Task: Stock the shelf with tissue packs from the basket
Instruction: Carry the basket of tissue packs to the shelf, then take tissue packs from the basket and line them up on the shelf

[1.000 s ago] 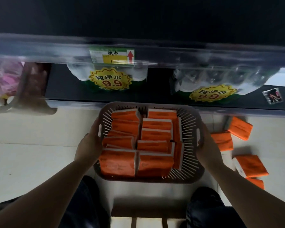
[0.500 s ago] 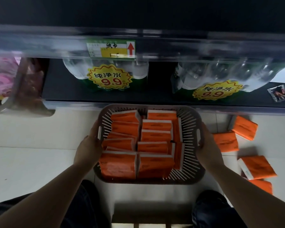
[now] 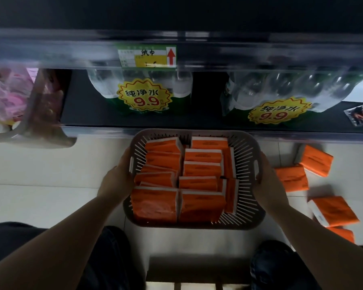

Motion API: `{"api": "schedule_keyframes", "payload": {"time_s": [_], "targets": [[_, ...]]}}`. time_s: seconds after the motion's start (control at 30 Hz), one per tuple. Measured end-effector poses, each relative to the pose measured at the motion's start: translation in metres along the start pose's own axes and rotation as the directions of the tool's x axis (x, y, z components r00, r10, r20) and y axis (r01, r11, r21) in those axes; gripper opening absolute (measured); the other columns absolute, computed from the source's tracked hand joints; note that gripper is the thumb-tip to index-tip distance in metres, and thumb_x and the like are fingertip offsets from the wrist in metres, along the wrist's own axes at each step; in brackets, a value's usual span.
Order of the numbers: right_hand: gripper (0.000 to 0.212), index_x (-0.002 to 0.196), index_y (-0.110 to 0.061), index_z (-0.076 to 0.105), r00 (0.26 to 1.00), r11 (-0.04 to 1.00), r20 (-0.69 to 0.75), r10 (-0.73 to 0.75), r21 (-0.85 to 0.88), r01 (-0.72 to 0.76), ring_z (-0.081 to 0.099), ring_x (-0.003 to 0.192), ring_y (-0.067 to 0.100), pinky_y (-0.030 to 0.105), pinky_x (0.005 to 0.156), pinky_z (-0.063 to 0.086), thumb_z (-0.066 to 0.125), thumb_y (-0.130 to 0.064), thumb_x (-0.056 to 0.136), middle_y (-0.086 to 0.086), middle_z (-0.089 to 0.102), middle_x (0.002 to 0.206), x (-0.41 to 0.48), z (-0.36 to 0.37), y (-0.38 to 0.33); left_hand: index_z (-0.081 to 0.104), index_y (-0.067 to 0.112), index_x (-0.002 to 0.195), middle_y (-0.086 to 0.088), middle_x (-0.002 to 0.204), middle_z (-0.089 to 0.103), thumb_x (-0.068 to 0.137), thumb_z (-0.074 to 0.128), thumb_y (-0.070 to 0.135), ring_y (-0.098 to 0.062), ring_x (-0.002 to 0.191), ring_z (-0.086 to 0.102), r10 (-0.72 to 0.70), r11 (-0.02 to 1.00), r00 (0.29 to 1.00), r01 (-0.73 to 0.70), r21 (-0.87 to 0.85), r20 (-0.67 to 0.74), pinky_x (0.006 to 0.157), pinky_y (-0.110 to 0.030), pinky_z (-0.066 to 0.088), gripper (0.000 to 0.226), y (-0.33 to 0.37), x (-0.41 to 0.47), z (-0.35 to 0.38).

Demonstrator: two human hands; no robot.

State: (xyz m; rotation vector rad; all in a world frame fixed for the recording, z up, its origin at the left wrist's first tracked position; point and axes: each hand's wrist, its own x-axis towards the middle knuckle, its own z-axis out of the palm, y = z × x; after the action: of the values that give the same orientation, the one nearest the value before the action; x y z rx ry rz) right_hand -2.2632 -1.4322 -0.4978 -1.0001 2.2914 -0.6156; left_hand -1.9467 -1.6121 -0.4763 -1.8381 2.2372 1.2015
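Two hands carry the load: the left hand [image 3: 117, 182] and the right hand [image 3: 269, 183] each grip a side rim of the basket [image 3: 197, 226], fingers curled round the plastic, holding it level before the shelf [image 3: 260, 49]. With rows this full, the sound course is to hold it flat and set it somewhere steady, freeing one hand for picking. Tissue packs [image 3: 201, 206] sit between the hands, inside the walls, touched by neither; loose packs [image 3: 291, 177] lie on the floor [image 3: 40, 174], just beyond the right hand.

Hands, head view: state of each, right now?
Left hand: grips the basket by its left side.
Right hand: grips the basket by its right side.
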Motion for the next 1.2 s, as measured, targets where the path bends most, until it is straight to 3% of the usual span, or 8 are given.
{"api": "schedule_keyframes", "payload": {"time_s": [0.17,0.3,0.53,0.63,0.73,0.87,1.07,1.2], "targets": [[0.062,0.147,-0.032,0.018,0.999,0.999,-0.014,0.033,-0.028,-0.034,0.062,0.089,0.025,0.051,0.077,0.056,0.052,-0.035,0.094,0.006,0.058,0.112,-0.001,0.004,0.000,0.013,0.045,0.145,0.015,0.076,0.053,0.091,0.053,0.027,-0.010,0.068,0.056,-0.029,0.999,0.999,0.029,-0.035,-0.023,0.073,-0.037,0.047,0.070,-0.003,0.003,0.004],[0.062,0.146,-0.034,0.018,0.998,0.998,-0.013,0.063,-0.023,-0.064,0.059,0.099,0.029,0.054,0.083,0.053,0.052,-0.034,0.094,0.008,0.055,0.118,-0.003,0.005,-0.005,0.015,0.044,0.146,0.017,0.076,0.052,0.092,0.053,0.026,-0.002,0.067,0.053,-0.002,0.999,1.000,0.002,-0.037,-0.016,0.073,-0.035,0.046,0.068,-0.004,0.001,0.003],[0.063,0.145,-0.029,0.022,0.987,0.984,-0.001,0.162,-0.073,-0.162,0.051,0.114,0.040,0.058,0.092,0.047,0.050,-0.040,0.090,0.019,0.042,0.130,-0.003,-0.002,-0.021,0.019,0.038,0.148,0.008,0.083,0.053,0.091,0.055,0.015,-0.015,0.076,0.055,-0.004,1.000,1.000,0.004,0.012,0.013,0.074,-0.036,0.049,0.071,-0.005,-0.001,-0.004],[0.063,0.142,-0.021,0.030,0.990,0.984,-0.015,0.138,-0.108,-0.139,0.044,0.121,0.039,0.054,0.099,0.042,0.054,-0.033,0.085,0.020,0.037,0.135,-0.002,-0.007,-0.032,0.029,0.029,0.146,0.003,0.092,0.054,0.092,0.054,0.015,-0.020,0.083,0.056,0.015,0.998,0.999,-0.017,0.068,0.028,0.074,-0.037,0.051,0.061,0.002,-0.003,-0.008],[0.056,0.137,-0.010,0.039,0.999,0.959,-0.022,0.032,-0.282,-0.037,0.039,0.124,0.040,0.051,0.103,0.038,0.055,-0.018,0.084,0.022,0.035,0.138,0.001,-0.010,-0.046,0.043,0.019,0.137,-0.012,0.110,0.062,0.091,0.056,0.017,-0.030,0.094,0.060,0.026,0.983,0.999,-0.031,0.182,0.029,0.079,-0.036,0.049,0.047,0.012,-0.002,-0.014],[0.046,0.133,-0.014,0.046,0.996,0.942,0.052,-0.068,-0.326,0.082,0.039,0.127,0.032,0.045,0.104,0.036,0.056,-0.016,0.088,0.015,0.039,0.139,0.000,-0.004,-0.065,0.058,0.018,0.126,-0.014,0.129,0.053,0.087,0.059,0.019,-0.032,0.112,0.055,0.090,0.954,0.996,-0.089,0.286,0.010,0.090,-0.039,0.048,0.039,0.023,-0.005,-0.022],[0.040,0.127,-0.021,0.053,0.943,0.933,0.284,-0.173,-0.260,0.249,0.049,0.116,0.016,0.031,0.096,0.041,0.057,-0.016,0.088,0.001,0.048,0.131,-0.016,0.012,-0.079,0.065,0.030,0.100,0.002,0.109,0.062,0.092,0.052,0.031,-0.019,0.098,0.060,0.207,0.950,0.960,-0.243,0.195,0.189,0.080,-0.032,0.050,0.016,0.036,-0.021,-0.025],[0.031,0.116,-0.030,0.056,0.861,0.953,0.497,-0.107,-0.196,0.231,0.051,0.089,0.003,0.019,0.075,0.043,0.055,-0.019,0.088,-0.009,0.051,0.111,-0.028,0.017,-0.080,0.062,0.027,0.112,0.004,0.110,0.062,0.094,0.051,0.037,-0.016,0.101,0.060,0.168,0.947,0.903,-0.260,0.191,0.396,0.088,-0.032,0.049,0.023,0.043,-0.035,-0.026]]}}
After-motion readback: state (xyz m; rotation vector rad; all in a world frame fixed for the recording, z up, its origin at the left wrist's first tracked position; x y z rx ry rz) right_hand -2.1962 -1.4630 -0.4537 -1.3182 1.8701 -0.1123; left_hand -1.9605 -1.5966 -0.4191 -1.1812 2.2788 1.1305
